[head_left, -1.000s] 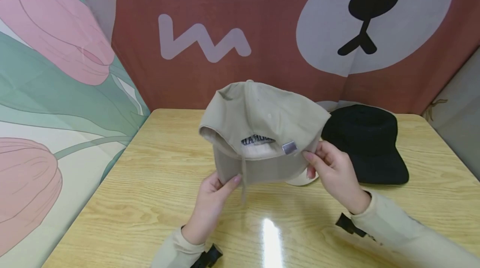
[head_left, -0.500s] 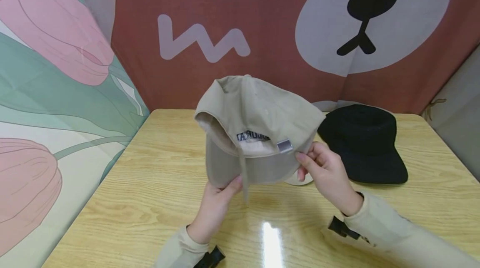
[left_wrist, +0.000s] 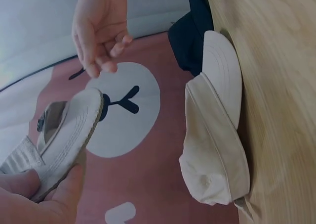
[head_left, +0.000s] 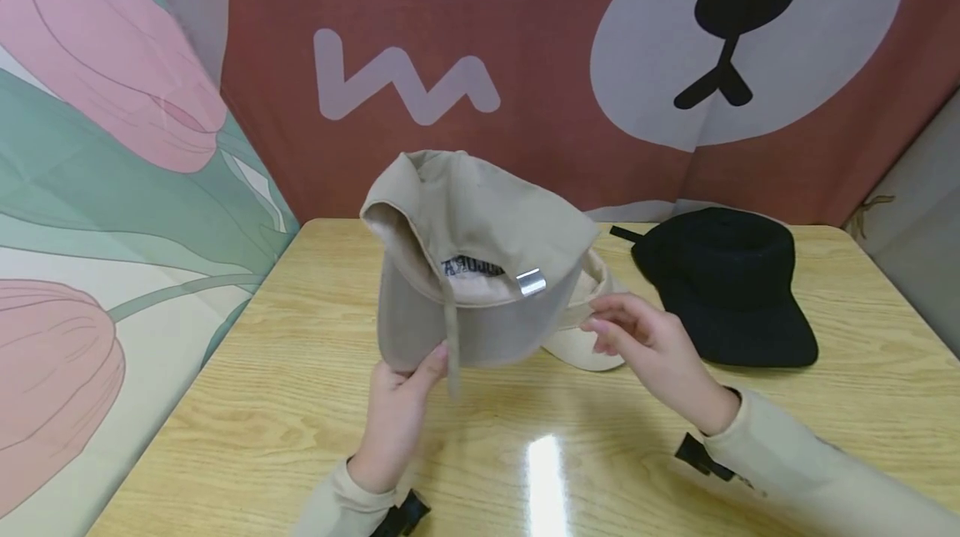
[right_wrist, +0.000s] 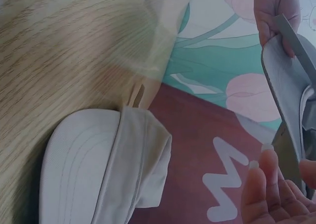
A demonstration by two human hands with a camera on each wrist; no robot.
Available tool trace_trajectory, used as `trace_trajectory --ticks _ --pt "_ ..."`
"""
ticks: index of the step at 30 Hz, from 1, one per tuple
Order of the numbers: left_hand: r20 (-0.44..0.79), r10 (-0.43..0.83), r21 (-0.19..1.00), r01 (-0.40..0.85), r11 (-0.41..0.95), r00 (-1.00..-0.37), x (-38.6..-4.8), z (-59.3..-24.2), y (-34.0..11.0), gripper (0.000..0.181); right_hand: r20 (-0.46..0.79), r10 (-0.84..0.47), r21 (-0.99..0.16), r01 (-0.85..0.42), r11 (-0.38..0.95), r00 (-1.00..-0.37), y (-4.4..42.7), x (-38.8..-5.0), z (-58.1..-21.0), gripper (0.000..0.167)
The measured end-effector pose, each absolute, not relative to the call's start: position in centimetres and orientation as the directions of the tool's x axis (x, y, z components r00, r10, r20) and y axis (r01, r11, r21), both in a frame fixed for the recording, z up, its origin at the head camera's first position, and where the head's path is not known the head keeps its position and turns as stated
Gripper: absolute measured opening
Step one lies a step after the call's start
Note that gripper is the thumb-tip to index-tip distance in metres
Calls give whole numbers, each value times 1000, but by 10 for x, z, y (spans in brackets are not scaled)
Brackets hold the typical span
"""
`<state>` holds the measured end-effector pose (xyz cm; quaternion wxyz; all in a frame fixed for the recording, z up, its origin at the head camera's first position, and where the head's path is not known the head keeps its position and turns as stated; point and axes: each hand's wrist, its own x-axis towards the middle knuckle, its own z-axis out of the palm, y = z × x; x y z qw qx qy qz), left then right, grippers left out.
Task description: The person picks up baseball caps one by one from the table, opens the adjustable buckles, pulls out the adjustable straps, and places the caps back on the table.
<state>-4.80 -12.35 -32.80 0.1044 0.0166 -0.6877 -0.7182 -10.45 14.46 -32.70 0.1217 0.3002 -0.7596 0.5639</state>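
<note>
My left hand [head_left: 397,412] pinches the brim of a beige cap [head_left: 495,212], thumb on the brim's underside. The cap is raised above the table, its back opening, metal buckle and dangling strap facing me. My right hand [head_left: 660,353] is off the cap, just right of its brim, fingers loosely bent and holding nothing. In the left wrist view the left hand [left_wrist: 44,199] grips the brim [left_wrist: 74,130], and the right hand [left_wrist: 101,31] is apart from it. Behind the raised cap a cream cap [head_left: 581,347] lies on the table, partly hidden.
A black cap [head_left: 731,295] lies at the right back of the wooden table [head_left: 262,404], its strap sticking out leftward. A reddish cloth [head_left: 525,70] with a bear face hangs behind, and a flowered cloth [head_left: 90,212] at the left.
My left hand has carried the beige cap leftward. My right hand has let go of the cap's right side, and more of the cream cap shows.
</note>
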Motion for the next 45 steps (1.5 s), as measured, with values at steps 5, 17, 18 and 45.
trace_trajectory --ticks 5,17,18,45 --pt "95 -237 995 101 -14 -967 -49 -328 -130 15 502 -305 -775 -578 258 -809 151 -104 -330 20" --pt "93 -314 995 96 8 -945 -52 -335 -146 15 539 -293 -638 -609 471 -790 164 -107 -339 17" --pt "95 -324 995 98 8 -941 -52 -335 -146 14 541 -291 -632 -609 479 -789 165 -107 -340 17" --pt "152 -465 988 128 83 -872 -55 -345 -164 19 475 -346 -574 -583 576 -809 175 -109 -345 11"
